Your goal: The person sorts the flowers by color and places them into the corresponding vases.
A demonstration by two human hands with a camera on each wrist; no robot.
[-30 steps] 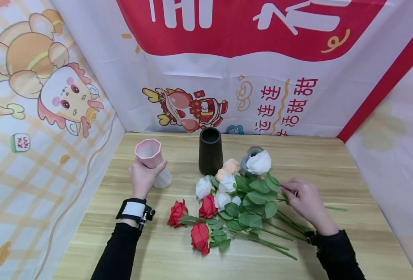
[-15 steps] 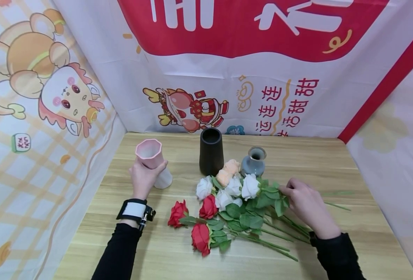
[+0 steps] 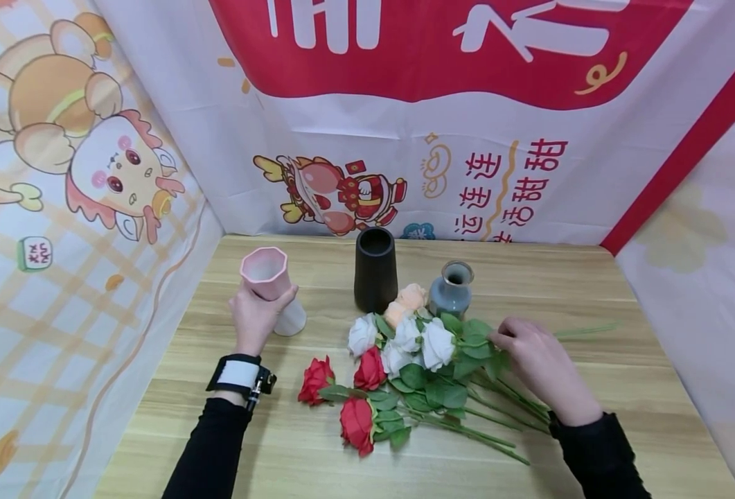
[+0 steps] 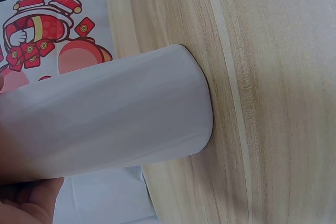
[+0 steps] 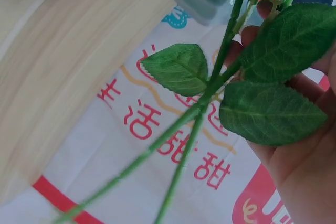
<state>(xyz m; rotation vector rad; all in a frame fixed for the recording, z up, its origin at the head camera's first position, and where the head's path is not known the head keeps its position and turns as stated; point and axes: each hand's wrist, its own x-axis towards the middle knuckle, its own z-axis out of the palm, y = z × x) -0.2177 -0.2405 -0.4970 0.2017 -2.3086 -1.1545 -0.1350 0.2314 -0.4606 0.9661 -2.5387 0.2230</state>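
My left hand (image 3: 257, 317) grips a pink and white vase (image 3: 267, 277) around its middle, and the vase stands upright on the table. In the left wrist view only its pale lower body (image 4: 131, 111) shows, with fingers (image 4: 34, 200) at its side. My right hand (image 3: 538, 367) holds a white rose (image 3: 438, 344) by its leafy stem, the bloom pointing left over the other flowers. Two green stems (image 5: 202, 106) cross in front of the hand in the right wrist view, and leaves cover some fingers. Below lie more white roses (image 3: 363, 335) and red roses (image 3: 357, 423).
A tall black vase (image 3: 376, 274) stands at the back middle. Right of it is a small blue-grey vase (image 3: 451, 294), with peach flowers (image 3: 411, 298) at its front left. Several stems (image 3: 473, 433) extend rightward across the wooden table (image 3: 317, 464).
The white rose in my right hand has come down and left, from before the blue-grey vase to the other blooms. My left hand and its vase stay put.
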